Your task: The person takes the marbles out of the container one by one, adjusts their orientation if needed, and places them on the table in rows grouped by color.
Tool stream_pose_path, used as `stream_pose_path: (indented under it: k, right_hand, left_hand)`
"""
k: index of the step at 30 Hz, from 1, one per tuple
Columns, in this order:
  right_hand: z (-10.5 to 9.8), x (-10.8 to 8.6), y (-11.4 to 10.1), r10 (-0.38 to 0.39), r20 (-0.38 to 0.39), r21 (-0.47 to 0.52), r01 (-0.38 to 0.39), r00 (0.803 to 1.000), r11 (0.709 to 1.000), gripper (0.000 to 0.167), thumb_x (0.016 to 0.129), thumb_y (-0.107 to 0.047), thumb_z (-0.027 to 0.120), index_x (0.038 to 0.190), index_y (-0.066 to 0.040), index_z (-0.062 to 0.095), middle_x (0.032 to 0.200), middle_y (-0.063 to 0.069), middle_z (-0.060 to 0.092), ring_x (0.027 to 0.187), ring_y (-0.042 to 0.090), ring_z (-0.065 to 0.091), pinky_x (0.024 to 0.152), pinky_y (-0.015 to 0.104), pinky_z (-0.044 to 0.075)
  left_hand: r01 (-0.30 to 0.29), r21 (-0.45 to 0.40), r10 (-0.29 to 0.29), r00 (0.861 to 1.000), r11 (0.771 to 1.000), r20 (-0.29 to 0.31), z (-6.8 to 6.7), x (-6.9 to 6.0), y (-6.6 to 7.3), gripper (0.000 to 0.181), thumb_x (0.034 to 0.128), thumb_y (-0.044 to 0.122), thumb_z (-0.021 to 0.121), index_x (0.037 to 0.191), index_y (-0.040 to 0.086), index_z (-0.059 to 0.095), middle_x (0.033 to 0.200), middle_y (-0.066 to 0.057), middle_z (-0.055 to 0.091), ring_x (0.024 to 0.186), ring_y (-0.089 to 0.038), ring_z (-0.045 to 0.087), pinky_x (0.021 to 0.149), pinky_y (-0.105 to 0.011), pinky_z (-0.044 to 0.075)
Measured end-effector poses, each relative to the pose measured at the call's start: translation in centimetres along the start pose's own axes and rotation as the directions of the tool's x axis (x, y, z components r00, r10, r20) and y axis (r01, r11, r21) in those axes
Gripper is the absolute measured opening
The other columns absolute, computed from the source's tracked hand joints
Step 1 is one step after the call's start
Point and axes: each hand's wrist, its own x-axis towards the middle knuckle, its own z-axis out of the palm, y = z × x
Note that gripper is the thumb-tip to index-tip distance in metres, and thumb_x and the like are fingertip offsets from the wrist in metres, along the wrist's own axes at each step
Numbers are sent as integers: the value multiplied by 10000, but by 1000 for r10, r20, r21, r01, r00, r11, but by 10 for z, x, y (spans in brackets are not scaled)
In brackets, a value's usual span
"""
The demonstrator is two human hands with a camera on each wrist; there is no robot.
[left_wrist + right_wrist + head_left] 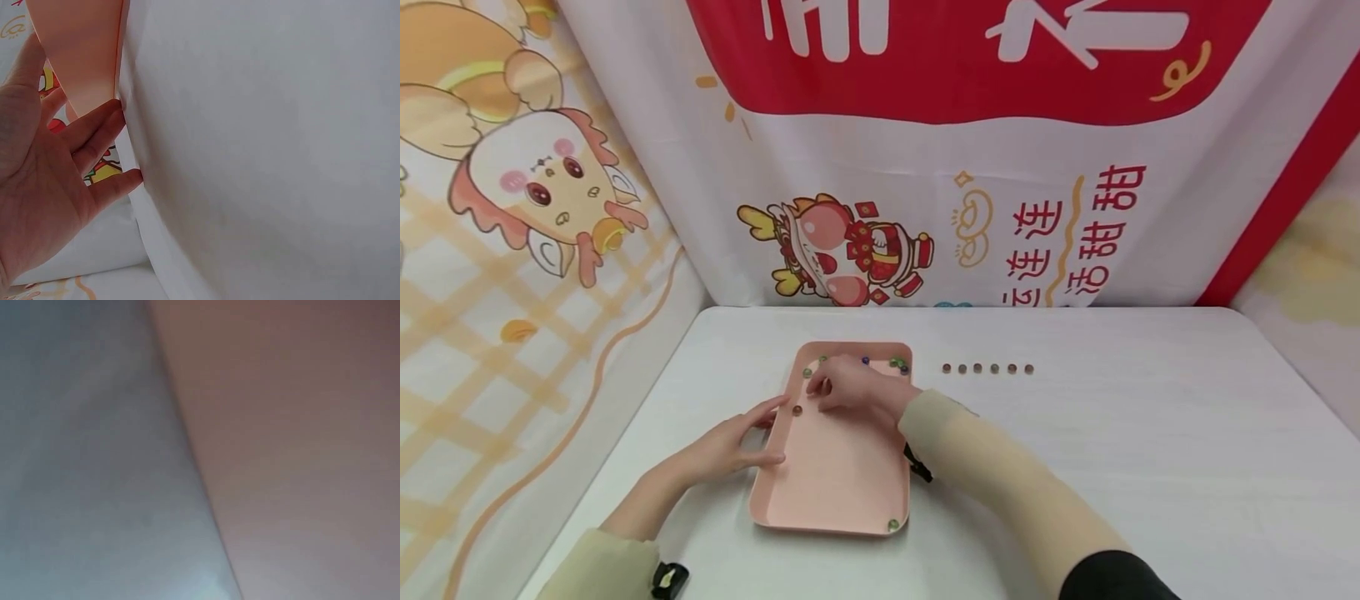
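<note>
As the right hand (853, 385) bends over the upper part of the pink tray (831, 483), its fingers are curled in, and from where I stand I can't tell whether they hold anything. The left hand (726, 450) touches the tray's left side, thumb and fingers spread wide. Just beside its fingertips, inside the tray, sits a brown marble (797, 410). Past the right hand, green marbles (807, 372) lie near the upper left corner, a blue marble (865, 361) by the far wall, and a small cluster (898, 364) in the upper right corner. Another green marble (892, 524) rests at the lower right. Beyond the tray, six marbles (995, 368) line up on the white table (1112, 442).
</note>
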Motion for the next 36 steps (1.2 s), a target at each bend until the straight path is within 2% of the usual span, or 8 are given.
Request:
stream_pose_path:
  k: [10, 15, 18, 26, 36]
  right_hand:
    - [11, -2, -10, -2, 3, 76, 2, 1000, 997, 222, 852, -183, 774, 1068, -143, 744, 901, -86, 647, 801, 57, 557, 708, 166, 471]
    - [15, -3, -13, 9, -19, 96, -7, 1000, 995, 209, 860, -196, 766, 1066, -170, 745, 907, -107, 658, 798, 51, 562, 701, 166, 477]
    - [17, -3, -16, 14, -32, 86, -12, 999, 996, 191, 859, -197, 766, 1049, -180, 750, 887, -123, 656, 791, 46, 561, 696, 158, 476]
    - [21, -1, -21, -21, -35, 2, 21, 999, 1000, 82, 862, -219, 760, 943, -216, 759, 853, -145, 629, 757, 21, 562, 696, 152, 458]
    - [23, -2, -22, -8, -36, -22, 7, 999, 1000, 58, 859, -248, 762, 909, -221, 752, 809, -152, 603, 743, 26, 553, 680, 161, 449]
  left_hand:
    - [0, 12, 0, 1000, 1000, 2, 0, 1, 3, 877, 830, 438, 748, 1534, 188, 289, 1352, -141, 532, 1287, -370, 433, 1033, -657, 261]
    - [34, 4, -34, 999, 999, 5, -2, 1, 3, 890, 818, 453, 754, 1535, 208, 287, 1376, -138, 513, 1311, -366, 407, 1042, -663, 243]
    - [38, -4, -38, 999, 999, 7, -2, 2, 2, 890, 815, 455, 756, 1536, 226, 286, 1389, -131, 503, 1316, -356, 403, 1042, -661, 246]
    - [2, -5, -2, 1000, 1000, 7, -2, 3, -1, 878, 829, 436, 751, 1538, 216, 282, 1383, -138, 509, 1308, -360, 414, 1045, -648, 254]
    - [26, -16, -26, 1000, 1000, 10, 0, 4, 0, 891, 823, 434, 758, 1541, 220, 276, 1393, -138, 501, 1316, -356, 406, 1054, -643, 246]
